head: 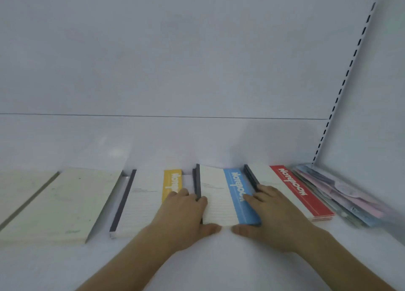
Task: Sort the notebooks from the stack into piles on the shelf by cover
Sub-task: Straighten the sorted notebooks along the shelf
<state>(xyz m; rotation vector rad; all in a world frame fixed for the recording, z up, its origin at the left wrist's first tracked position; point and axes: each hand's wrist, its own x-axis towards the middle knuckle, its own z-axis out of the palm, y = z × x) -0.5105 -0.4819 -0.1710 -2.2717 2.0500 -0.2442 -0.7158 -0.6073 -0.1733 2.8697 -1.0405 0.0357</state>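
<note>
Near the front edge of the white shelf [219, 257], both hands press on the pile of white notebooks with a blue stripe [225, 198]. The left hand [184, 216] lies flat along the pile's left side, with its thumb hooked around the front corner. The right hand [274, 216] does the same on the right side, its fingers [252, 197] spread over the blue stripe. Both hands are open and flat, squeezing the pile from the sides, not lifting it. I think they are pushing the books straight so the pile looks neat.

Each kind of cover has its own pile, side by side along the shelf. Left of the blue pile sits the white pile with a yellow stripe [149, 198], just beside it. Farther left, toward the left end, lie plain cream notebooks [61, 203]. On the right sits the white pile with a red stripe [293, 189]. Near the right back corner is a messy stack of pink and blue patterned notebooks [341, 194]. That one looks like it may still need sorting.

Both arms reach straight forward from below.
</note>
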